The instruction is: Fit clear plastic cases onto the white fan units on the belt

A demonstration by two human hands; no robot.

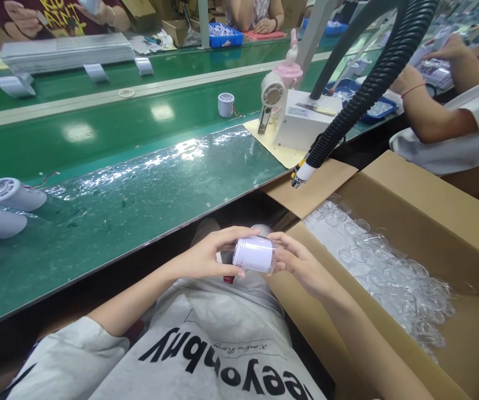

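Note:
A short white cylindrical housing (253,253) lies sideways between my two hands, above my lap. My left hand (212,254) grips its left end, thumb below and fingers over the top. At the other end, my right hand (295,260) is closed around a rim that looks like clear plastic. Whether that rim is a separate cover I cannot tell. To my right stands an open cardboard box (327,250) with many clear round plastic pieces (389,266) inside. Similar white cylinders (12,194) lie on the green bench at the far left.
A black corrugated hose (373,94) with a metal nozzle hangs over the box flap. Behind it are a white box-shaped device (304,119) and a small handheld fan (271,97). Another white cylinder (225,104) stands on the green belt (118,122). Co-workers sit opposite and at right.

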